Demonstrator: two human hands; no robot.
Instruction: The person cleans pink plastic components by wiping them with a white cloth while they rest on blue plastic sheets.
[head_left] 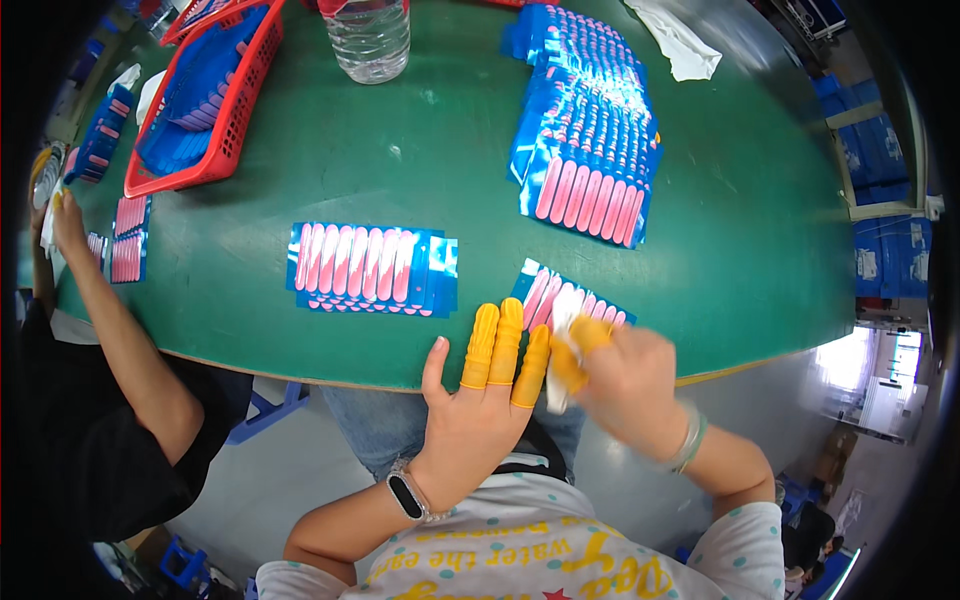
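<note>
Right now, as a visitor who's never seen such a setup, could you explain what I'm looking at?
There's no machine here, just a person's two bare hands, with yellow covers on some fingers. The single picture comes from a wide camera worn on the head, looking down, so edges bend.

On the green table lie a near card with pink strips, a left stack and a far stack of similar cards, plus a red basket and a bottle.

The right hand, blurred, grips a white cloth over the near card. The left hand is open beside it, holding nothing. Another person's hand shows at far left.
</note>
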